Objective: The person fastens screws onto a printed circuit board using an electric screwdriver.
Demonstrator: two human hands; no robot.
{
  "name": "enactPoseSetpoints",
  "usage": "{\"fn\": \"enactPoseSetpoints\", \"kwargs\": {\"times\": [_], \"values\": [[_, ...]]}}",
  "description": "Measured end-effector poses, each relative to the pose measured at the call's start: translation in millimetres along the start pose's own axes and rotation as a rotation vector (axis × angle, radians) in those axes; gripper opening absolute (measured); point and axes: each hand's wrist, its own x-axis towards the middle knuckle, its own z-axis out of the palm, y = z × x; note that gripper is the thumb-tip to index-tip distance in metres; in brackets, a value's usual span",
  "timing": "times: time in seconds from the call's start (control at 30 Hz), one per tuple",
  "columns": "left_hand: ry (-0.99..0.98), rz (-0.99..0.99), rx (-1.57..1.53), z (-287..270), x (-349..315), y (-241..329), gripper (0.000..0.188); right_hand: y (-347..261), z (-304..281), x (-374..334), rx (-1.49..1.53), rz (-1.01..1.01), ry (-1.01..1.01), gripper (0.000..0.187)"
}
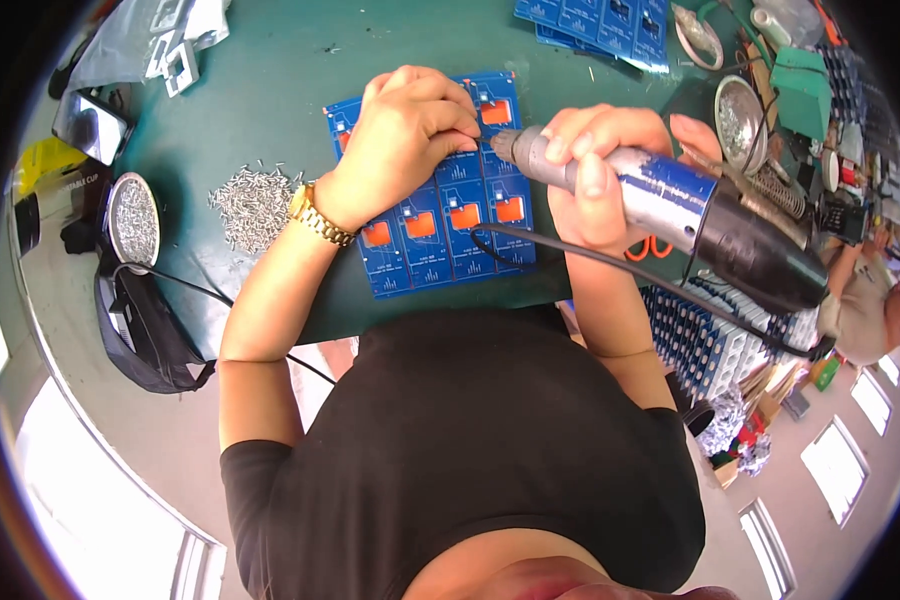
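My right hand (600, 170) is wrapped round an electric screwdriver (670, 195) with a silver-blue body and a black rear end. The tool lies nearly level, its nose pointing left. Beneath both hands is a panel of blue circuit boards (400, 278) with orange squares. My left hand (410, 130), a gold watch on its wrist, rests over the panel's upper part. Its thumb and fingertips are pinched together close to the screwdriver's nose; what they hold, if anything, is too small to make out. A black cord (590, 250) loops across the panel from the tool's rear.
On the green table (270, 110) a pile of small screws (253, 205) lies left of the panel. A dish of screws (134, 220) sits at the left edge, another metal dish (738, 122) at right. More blue boards (610, 28) lie at the back. Orange handles (650, 247) show below the screwdriver.
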Motion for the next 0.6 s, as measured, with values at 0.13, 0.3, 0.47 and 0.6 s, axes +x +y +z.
{"fn": "enactPoseSetpoints", "kwargs": {"times": [0.13,0.3,0.47,0.6], "values": [[-0.047,0.091,0.111,-22,-1,7,0.02,-7,13,5,-0.022,0.035,-0.025,0.061],[-0.093,0.009,0.259,-72,-28,7,0.036,-12,20,14,-0.202,0.155,-0.249,0.044],[-0.1,-0.221,0.33,-88,-78,4,0.033,-9,16,27,-0.272,0.185,-0.459,0.049],[0.017,-0.407,0.352,-82,-96,-3,0.036,9,17,29,0.131,0.207,-0.328,0.065]]}}
